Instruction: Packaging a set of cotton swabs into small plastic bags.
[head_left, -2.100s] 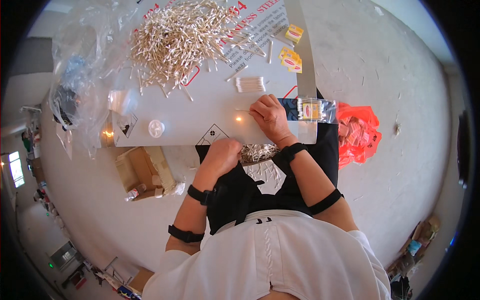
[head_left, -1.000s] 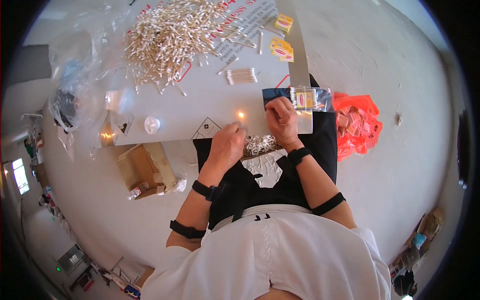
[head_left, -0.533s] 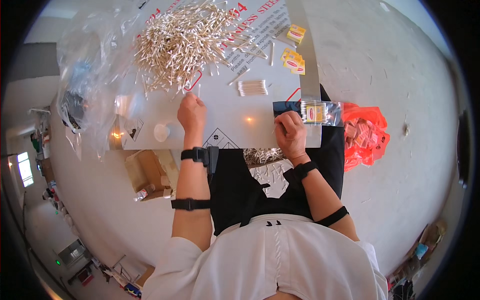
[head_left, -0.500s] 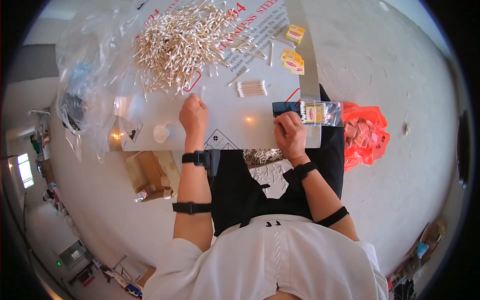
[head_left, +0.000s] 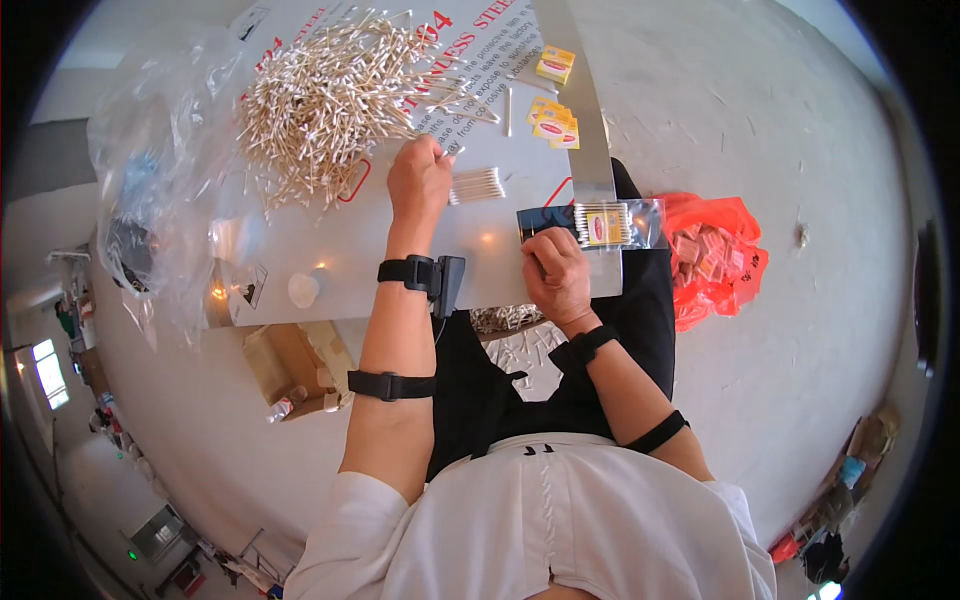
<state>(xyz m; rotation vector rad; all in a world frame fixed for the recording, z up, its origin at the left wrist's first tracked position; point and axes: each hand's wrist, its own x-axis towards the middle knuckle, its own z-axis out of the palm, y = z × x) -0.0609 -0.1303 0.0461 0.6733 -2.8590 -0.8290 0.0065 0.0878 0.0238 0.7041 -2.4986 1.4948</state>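
My left hand (head_left: 420, 182) reaches over the table with thumb and fingers pinched on a loose cotton swab (head_left: 457, 152), most of it hidden by the hand. Right beside it lies a neat row of cotton swabs (head_left: 477, 186). My right hand (head_left: 557, 270) is curled closed at the near side of a clear plastic bag (head_left: 648, 224) with a dark strip at its left end. Inside that bag are swabs and a yellow card (head_left: 604, 225). What the right fingers hold, if anything, is hidden. A big heap of cotton swabs (head_left: 320, 110) spreads beyond my left hand.
Yellow cards (head_left: 556, 124) and a small yellow stack (head_left: 555, 64) lie at the table's far right. A round translucent piece (head_left: 303, 290) sits near the front edge. Crumpled clear plastic (head_left: 150, 190) hangs at left; a red bag (head_left: 715, 260) of packets is at right, a cardboard box (head_left: 290, 365) below.
My left hand has moved forward and right, up to the loose swab beside the row. My right hand stays by the clear bag. The whole view has shifted a little left.
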